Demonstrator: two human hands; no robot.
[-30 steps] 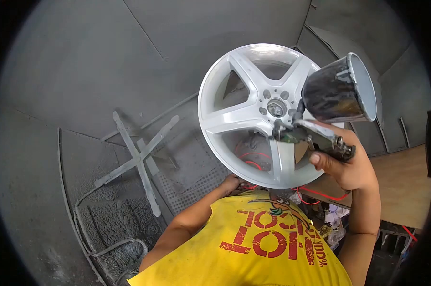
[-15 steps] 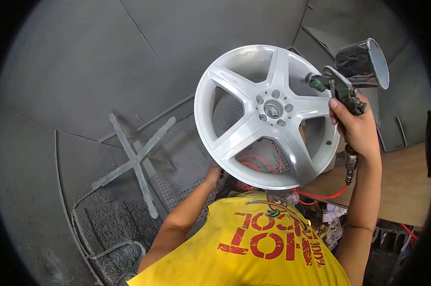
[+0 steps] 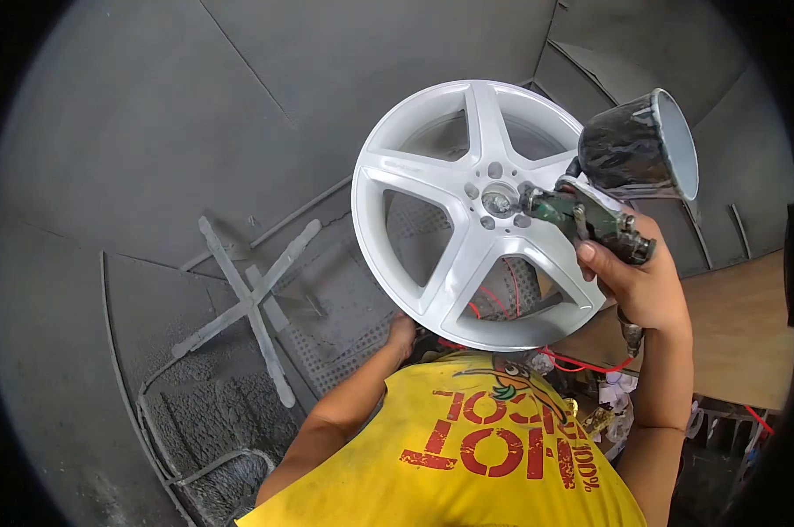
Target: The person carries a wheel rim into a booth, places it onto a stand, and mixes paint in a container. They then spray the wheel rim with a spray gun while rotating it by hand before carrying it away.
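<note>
My right hand is closed around the grip of a spray gun, with the thumb along its near side. A dark, paint-smeared cup with a pale inside sits tilted on the gun. The nozzle overlaps the hub of a white five-spoke wheel rim in this view. The rim's face is turned up toward me, and its surface looks glossy. At the rim's lower left edge is my left hand, its fingers hidden behind and below the rim.
A red air hose runs below the rim. On the left stands a grey cross-shaped stand. A wooden board lies to the right, above some clutter. Grey walls surround the space.
My right hand has brought the spray gun left and down, from the rim's right side to over the hub. The rim has turned somewhat counterclockwise.
</note>
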